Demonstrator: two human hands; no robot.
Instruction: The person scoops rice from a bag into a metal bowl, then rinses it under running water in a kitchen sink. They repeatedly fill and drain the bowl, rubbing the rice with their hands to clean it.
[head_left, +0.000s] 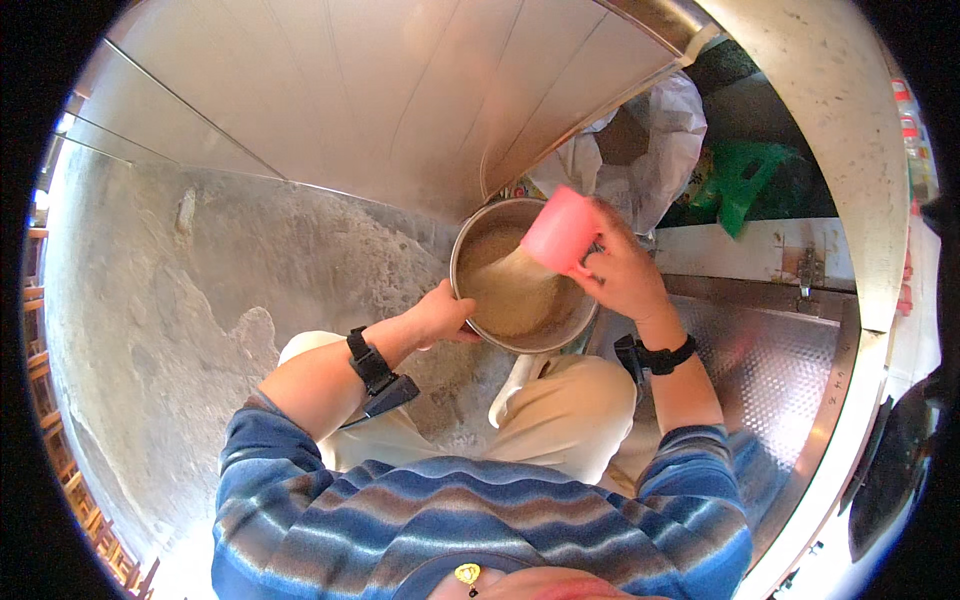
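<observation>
My left hand (445, 315) grips the near left rim of a round metal pot (455, 259), thumb at the edge and fingers underneath. In the pot lies a layer of pale brown grains (506, 307), perhaps rice. My right hand (626, 262) holds a pink plastic mug (559, 231) by its handle, tilted over the right part of the pot. A blurred pale stream of grains runs from the mug's mouth down into the pot. The mug's inside is hidden. The pot's light-coloured handle (514, 390) points towards me, between my knees.
Beyond the pot stands a large metal panel (375, 90). An open whitish plastic sack (667, 142) is behind my right hand, with a green plastic bag (742, 184) beside it. A latched, textured metal door (750, 360) lies to the right. Worn concrete floor (187, 300) extends left.
</observation>
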